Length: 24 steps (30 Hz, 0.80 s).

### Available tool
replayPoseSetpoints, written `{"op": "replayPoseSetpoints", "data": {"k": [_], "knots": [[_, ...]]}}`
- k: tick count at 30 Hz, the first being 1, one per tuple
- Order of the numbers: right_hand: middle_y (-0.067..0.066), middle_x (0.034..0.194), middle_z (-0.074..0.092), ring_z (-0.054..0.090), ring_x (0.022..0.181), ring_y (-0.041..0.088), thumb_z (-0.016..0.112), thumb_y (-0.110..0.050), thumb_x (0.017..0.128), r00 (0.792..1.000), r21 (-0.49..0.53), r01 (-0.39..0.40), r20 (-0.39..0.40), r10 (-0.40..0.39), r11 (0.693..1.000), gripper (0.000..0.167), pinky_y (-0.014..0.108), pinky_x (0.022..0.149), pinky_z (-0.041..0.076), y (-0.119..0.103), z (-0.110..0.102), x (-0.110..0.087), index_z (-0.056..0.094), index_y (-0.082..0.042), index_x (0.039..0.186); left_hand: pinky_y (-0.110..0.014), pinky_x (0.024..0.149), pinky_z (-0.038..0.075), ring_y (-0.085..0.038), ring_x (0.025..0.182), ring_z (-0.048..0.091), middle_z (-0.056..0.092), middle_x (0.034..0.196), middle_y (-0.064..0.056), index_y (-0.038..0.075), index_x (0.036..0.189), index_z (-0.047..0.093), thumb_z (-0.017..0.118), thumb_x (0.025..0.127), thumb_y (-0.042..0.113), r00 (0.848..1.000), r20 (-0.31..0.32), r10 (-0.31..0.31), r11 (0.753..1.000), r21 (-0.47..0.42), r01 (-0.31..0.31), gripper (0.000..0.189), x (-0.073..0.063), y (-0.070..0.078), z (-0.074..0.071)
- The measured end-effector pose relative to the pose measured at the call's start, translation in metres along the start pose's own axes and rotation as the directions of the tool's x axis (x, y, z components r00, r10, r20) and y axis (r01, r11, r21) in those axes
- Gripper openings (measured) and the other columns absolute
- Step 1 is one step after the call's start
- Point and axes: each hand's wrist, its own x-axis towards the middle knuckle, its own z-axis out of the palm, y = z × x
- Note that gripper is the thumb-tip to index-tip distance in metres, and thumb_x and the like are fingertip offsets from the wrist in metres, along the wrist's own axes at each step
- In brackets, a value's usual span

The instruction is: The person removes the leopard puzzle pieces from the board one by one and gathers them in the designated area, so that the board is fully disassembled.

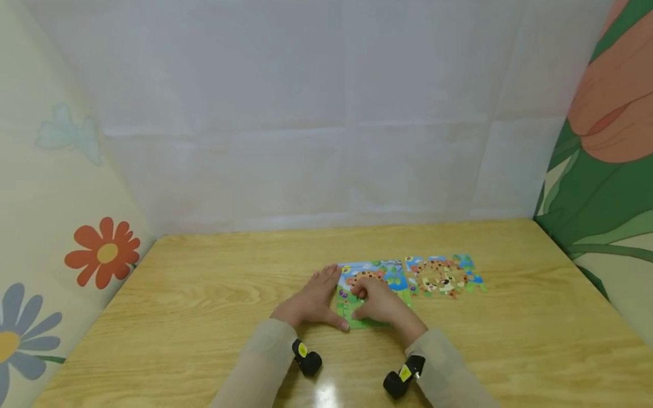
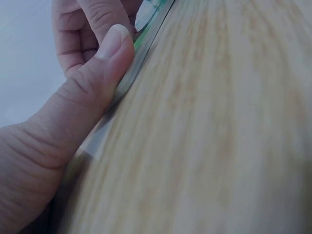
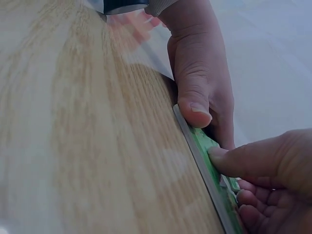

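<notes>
A square jigsaw puzzle board [image 1: 374,324] with a cartoon leopard picture and green grass lies on the wooden table. My left hand [image 1: 318,297] rests along its left side, fingers extended and thumb [image 2: 119,41] at the near left corner. Over the board's lower middle, my right hand [image 1: 380,303] has curled fingers. In the right wrist view its thumb [image 3: 226,161] lies on the green surface, and a small green jigsaw piece [image 3: 234,184] with a pale edge shows tilted up between thumb and fingers. The right hand covers part of the picture.
To the right of the board, several joined jigsaw pieces [image 1: 441,276] form a leopard picture with an uneven outline. A white cloth wall [image 1: 316,170] stands behind the table [image 1: 214,283]. Painted panels flank both sides. Each sleeve carries a black wrist camera [image 1: 308,360].
</notes>
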Motion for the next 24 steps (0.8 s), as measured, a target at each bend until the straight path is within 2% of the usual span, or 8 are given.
{"op": "replayPoseSetpoints", "data": {"k": [5,11,16,19,22,24], "knots": [[0.003,0.087,0.055,0.05,0.082,0.016,0.078,-0.003,0.064,0.999,0.018,0.016,-0.031,-0.015,1.0,0.037,0.031,0.075,0.047,0.0,0.0012,-0.0018,0.059,-0.004,0.095,-0.044,0.116,0.003,-0.03,0.142,0.003,0.006,0.154,-0.018,-0.002,0.147,0.009,0.08,0.061,0.053,1.0,0.01,0.004,1.0,0.004,-0.004,0.124,0.0003,-0.0007,-0.0014],[0.002,0.084,0.053,0.047,0.073,0.015,0.077,-0.001,0.063,0.996,0.022,0.065,-0.065,-0.063,0.998,0.038,0.026,0.064,0.044,0.0007,0.0014,-0.007,0.056,-0.007,0.094,-0.045,0.116,0.004,-0.031,0.142,0.002,0.006,0.154,-0.018,-0.003,0.147,0.009,0.078,0.062,0.055,1.0,0.009,0.013,1.0,0.005,-0.013,0.124,0.0007,-0.0009,-0.0012],[0.002,0.081,0.056,0.05,0.071,0.012,0.071,0.0,0.07,0.991,0.142,0.096,-0.106,-0.081,0.985,0.027,0.023,0.063,0.045,0.0045,0.0022,-0.0075,0.058,-0.005,0.093,-0.046,0.116,0.003,-0.03,0.142,0.002,0.006,0.154,-0.018,-0.003,0.147,0.009,0.079,0.062,0.054,1.0,0.007,0.011,1.0,0.007,-0.011,0.124,0.0001,-0.0007,-0.0012],[0.004,0.08,0.059,0.052,0.07,0.01,0.067,0.0,0.076,0.99,0.265,0.086,-0.128,-0.054,0.96,0.02,0.022,0.061,0.048,0.0072,0.0016,-0.0052,0.061,-0.001,0.095,-0.046,0.116,0.004,-0.031,0.142,0.003,0.007,0.154,-0.019,-0.003,0.147,0.009,0.079,0.062,0.053,1.0,0.0,0.017,1.0,0.008,-0.017,0.124,0.0003,-0.0008,-0.0013],[0.004,0.079,0.062,0.054,0.068,0.009,0.067,-0.001,0.079,0.991,0.386,0.033,-0.136,0.021,0.922,0.022,0.023,0.06,0.049,0.0078,-0.0019,-0.003,0.062,0.002,0.1,-0.045,0.116,0.003,-0.03,0.143,0.002,0.006,0.154,-0.018,-0.002,0.147,0.009,0.079,0.061,0.055,1.0,0.003,0.015,1.0,0.011,-0.015,0.125,0.0013,-0.0008,-0.0011],[0.005,0.079,0.062,0.056,0.068,0.01,0.067,-0.002,0.08,0.987,0.463,-0.011,-0.138,0.084,0.886,0.024,0.023,0.062,0.05,0.0064,-0.0057,-0.0028,0.062,0.002,0.102,-0.044,0.116,0.002,-0.029,0.143,0.002,0.006,0.155,-0.017,-0.001,0.147,0.008,0.079,0.061,0.056,1.0,0.006,0.008,1.0,0.009,-0.008,0.125,0.0019,-0.0005,-0.0011]]}}
